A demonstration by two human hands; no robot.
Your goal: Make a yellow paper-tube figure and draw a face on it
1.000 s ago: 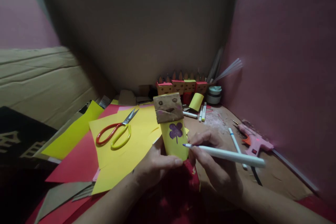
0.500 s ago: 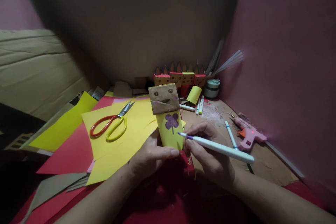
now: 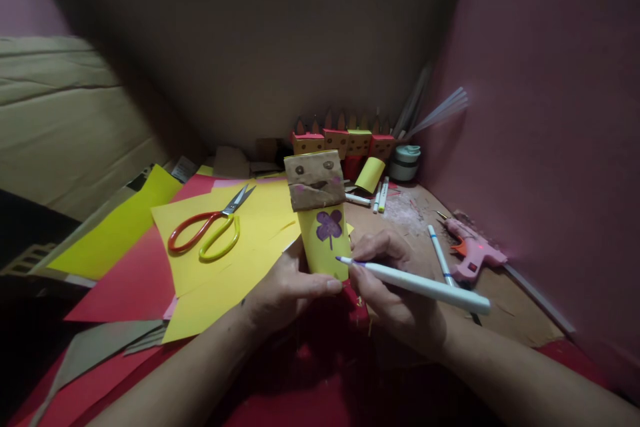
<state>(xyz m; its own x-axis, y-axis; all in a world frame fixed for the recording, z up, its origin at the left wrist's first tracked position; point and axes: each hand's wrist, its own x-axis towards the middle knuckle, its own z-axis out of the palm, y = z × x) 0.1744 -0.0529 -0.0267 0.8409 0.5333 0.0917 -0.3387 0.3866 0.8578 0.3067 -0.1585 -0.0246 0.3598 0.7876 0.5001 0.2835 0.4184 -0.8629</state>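
Note:
My left hand (image 3: 293, 287) grips the lower part of a paper figure (image 3: 315, 237), its thumb across the front near the bottom. The figure has a yellow tube body and a brown cardboard head with drawn eyes, mouth and pinkish cheeks. On the body is a purple four-petal flower (image 3: 329, 225) with a short stem. Pinched in my right hand (image 3: 395, 287) is a white felt-tip marker (image 3: 430, 285) with a purple tip. That tip points at the body just below and right of the stem; whether it touches the paper I cannot tell.
Scissors (image 3: 213, 230) lie on yellow paper sheets (image 3: 260, 240) at left, with red paper (image 3: 130, 280) beneath. Several similar cardboard figures (image 3: 340, 142) stand at the back. A pink glue gun (image 3: 473, 250), loose markers (image 3: 440, 253), a yellow paper tube (image 3: 371, 175) and a lidded jar (image 3: 405, 163) sit at right.
The marker tip has shifted slightly down and left, from level with the stem's end to a little below it. Both hands keep their hold; the whole view has shifted slightly.

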